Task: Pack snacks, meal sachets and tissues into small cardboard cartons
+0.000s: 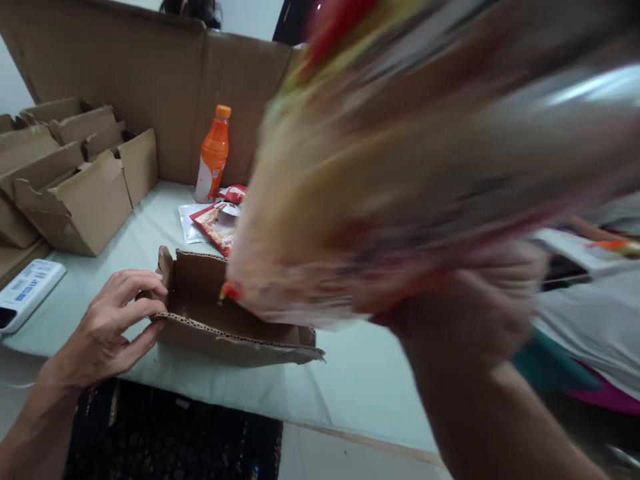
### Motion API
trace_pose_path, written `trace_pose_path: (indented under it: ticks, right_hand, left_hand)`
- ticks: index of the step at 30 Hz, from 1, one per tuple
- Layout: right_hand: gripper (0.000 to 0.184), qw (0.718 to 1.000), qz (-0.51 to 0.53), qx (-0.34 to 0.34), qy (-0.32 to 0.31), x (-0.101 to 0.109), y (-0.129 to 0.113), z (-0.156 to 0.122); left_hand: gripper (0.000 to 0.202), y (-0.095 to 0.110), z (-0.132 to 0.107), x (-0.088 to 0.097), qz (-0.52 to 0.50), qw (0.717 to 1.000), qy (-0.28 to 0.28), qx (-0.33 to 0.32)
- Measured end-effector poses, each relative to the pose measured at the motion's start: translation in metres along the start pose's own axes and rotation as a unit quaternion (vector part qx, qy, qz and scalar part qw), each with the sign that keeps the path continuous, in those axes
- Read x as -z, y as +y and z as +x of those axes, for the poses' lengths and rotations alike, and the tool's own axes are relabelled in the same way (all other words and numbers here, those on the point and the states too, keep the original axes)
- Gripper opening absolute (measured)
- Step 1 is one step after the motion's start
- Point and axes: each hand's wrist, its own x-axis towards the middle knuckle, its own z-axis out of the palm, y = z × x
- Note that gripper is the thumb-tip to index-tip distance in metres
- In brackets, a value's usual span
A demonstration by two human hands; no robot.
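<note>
An open brown cardboard box (220, 320) lies on the pale table (360, 380) in front of me. My left hand (113, 327) rests at its left end, fingers curled on the box's flap. My right hand (470, 300) is raised close to the camera and grips a large bundle of colourful snack packets (400, 173), smeared by motion. The bundle's lower left corner hangs just over the box's opening and hides the box's right part.
An orange drink bottle (213, 155) stands at the back by a tall cardboard wall (150, 73). Red and white packets (215, 223) lie in front of it. Several folded cardboard boxes (75, 193) sit at the left, a white device (27, 290) near the left edge.
</note>
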Motion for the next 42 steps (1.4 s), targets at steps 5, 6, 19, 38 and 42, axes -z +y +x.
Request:
trace_pose_path:
  ticks: [5, 6, 19, 38, 42]
  right_hand:
    - [0.030, 0.986, -0.068, 0.069, -0.135, -0.030, -0.005, -0.014]
    - [0.033, 0.972, -0.101, 0.076, -0.199, -0.030, -0.004, -0.014]
    - [0.017, 0.679, -0.409, 0.025, -0.610, -0.083, 0.006, 0.001]
    - [0.035, 0.883, -0.255, 0.017, -0.393, -0.003, 0.029, -0.019]
    - [0.031, 0.936, -0.194, -0.008, -0.292, 0.018, 0.026, -0.034]
  left_hand:
    - [0.013, 0.006, -0.005, -0.002, 0.003, 0.999, 0.016, 0.030]
    - [0.013, 0.006, -0.005, -0.002, -0.001, 0.999, 0.019, 0.035]
    - [0.017, 0.006, -0.008, -0.009, -0.045, 0.998, 0.009, 0.039]
    - [0.051, 0.001, -0.008, -0.020, -0.095, 0.995, 0.010, 0.039]
    - [0.051, 0.000, -0.008, -0.018, -0.078, 0.996, -0.013, 0.043]
